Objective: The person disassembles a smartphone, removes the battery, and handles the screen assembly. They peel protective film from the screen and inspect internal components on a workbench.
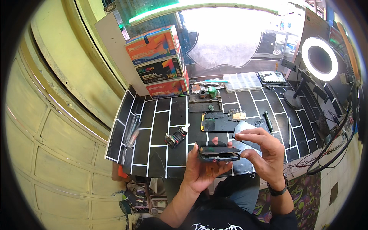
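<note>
Phone (219, 152) lies flat, long axis left-right — L hand (201, 170) grip closed under it, R hand (264, 153) pinching its right end

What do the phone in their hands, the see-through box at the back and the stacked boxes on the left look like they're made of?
The phone, held by the left hand and right hand, looks like glossy dark glass or plastic: its edge glints. The see-through box seems clear hard plastic, with compartments showing through. The stacked boxes look like printed cardboard, with sharp folded corners.

Black counter (161, 126) with white grid lines carries stacked colourful boxes (159, 63), a clear compartment case (242, 81), an opened phone (214, 122), a ring light (319, 58) stand.
</note>
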`<state>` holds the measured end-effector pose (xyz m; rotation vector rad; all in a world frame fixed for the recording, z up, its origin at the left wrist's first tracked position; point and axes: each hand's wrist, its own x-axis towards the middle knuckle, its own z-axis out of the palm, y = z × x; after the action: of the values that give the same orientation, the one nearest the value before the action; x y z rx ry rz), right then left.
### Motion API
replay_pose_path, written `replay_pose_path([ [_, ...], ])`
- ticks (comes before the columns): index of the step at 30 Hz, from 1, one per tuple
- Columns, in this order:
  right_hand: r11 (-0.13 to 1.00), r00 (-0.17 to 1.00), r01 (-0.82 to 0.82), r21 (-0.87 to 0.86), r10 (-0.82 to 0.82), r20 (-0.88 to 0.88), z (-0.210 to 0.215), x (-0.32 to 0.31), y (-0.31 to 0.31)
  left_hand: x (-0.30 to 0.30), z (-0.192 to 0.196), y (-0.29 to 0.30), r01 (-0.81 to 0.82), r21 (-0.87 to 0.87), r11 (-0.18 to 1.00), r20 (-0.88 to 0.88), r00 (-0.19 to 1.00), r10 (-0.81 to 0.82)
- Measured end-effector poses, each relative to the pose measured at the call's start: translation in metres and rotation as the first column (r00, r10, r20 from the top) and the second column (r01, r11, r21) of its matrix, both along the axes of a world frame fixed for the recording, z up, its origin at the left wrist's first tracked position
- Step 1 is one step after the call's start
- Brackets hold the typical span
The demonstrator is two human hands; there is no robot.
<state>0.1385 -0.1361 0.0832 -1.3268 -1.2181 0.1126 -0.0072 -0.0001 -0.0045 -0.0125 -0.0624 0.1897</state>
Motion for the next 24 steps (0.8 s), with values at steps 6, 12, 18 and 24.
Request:
replay_pose_path([
  [6,0.998,0.991,0.030,0.046,-0.036,0.126,0.017,0.005,0.004,0.003,0.008,-0.004,0.066,-0.217,0.974,-0.080,0.993,-0.085],
  [12,0.997,0.930,0.064,-0.050,-0.041,0.365,0.033,0.007,0.002,0.000,0.016,-0.007,0.009,-0.084,0.996,-0.082,0.997,-0.016],
  [18,0.987,0.706,0.154,-0.051,-0.073,0.705,0.048,0.012,-0.001,-0.002,0.027,-0.011,-0.053,-0.001,0.999,-0.137,0.989,0.053],
  [24,0.968,0.461,0.249,-0.017,-0.103,0.881,0.049,0.014,-0.005,-0.006,0.033,-0.014,-0.178,0.231,0.957,-0.244,0.941,0.234],
])
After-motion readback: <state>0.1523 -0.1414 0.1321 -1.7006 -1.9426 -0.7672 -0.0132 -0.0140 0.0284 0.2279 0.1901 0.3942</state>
